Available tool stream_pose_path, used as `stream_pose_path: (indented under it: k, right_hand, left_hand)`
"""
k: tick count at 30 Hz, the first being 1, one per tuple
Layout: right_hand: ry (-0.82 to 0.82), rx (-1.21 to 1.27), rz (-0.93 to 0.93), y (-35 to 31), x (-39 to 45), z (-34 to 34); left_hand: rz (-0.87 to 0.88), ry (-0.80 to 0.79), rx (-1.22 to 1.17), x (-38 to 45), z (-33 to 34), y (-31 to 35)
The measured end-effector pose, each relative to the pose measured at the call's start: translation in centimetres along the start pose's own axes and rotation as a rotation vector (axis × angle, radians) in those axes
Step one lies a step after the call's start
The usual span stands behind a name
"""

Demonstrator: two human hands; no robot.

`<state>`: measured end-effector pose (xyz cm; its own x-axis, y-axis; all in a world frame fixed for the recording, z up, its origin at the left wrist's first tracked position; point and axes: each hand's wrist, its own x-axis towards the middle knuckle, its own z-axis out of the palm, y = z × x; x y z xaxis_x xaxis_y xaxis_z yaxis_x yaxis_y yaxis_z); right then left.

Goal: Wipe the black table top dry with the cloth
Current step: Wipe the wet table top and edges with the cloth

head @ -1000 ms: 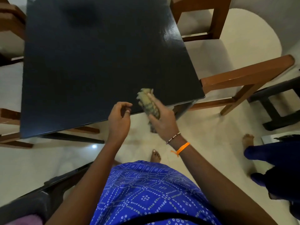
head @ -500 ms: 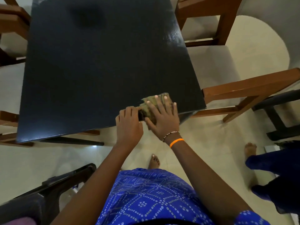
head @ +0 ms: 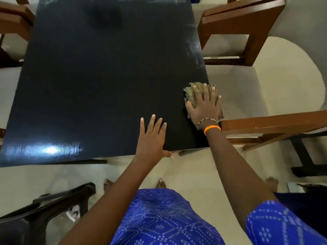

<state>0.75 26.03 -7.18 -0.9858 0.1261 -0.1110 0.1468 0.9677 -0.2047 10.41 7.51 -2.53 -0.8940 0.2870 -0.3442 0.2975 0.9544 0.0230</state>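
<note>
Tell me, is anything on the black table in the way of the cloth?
Nothing visible is. The right hand presses the cloth at the black table top's right edge; only the left hand rests flat nearby.

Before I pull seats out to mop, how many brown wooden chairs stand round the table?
3 in view: one chair at the far right, one at the near right, one at the far left. Others may sit outside the frame.

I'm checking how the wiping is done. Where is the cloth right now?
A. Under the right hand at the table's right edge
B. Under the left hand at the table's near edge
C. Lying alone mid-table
A: the right hand presses flat on the cloth at the black table top's right edge.
</note>
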Motion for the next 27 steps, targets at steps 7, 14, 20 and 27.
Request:
stream_pose_path:
  k: [7,14,20,27]
  right_hand:
    - [-0.026,0.047,0.000,-0.5,8.8,-0.6]
    - [-0.154,0.078,0.020,-1.9,13.0,-2.4]
    - [-0.117,0.087,-0.009,-0.4,7.1,-1.7]
    - [-0.007,0.029,0.005,2.1,-7.4,0.1]
  left_hand:
    - [-0.013,-0.030,-0.016,0.7,0.1,-0.1]
    - [-0.029,-0.041,-0.024,0.5,-0.3,0.2]
    - [-0.047,-0.027,-0.003,0.3,-0.3,0.4]
    - [-0.042,0.028,0.032,0.2,0.3,0.4]
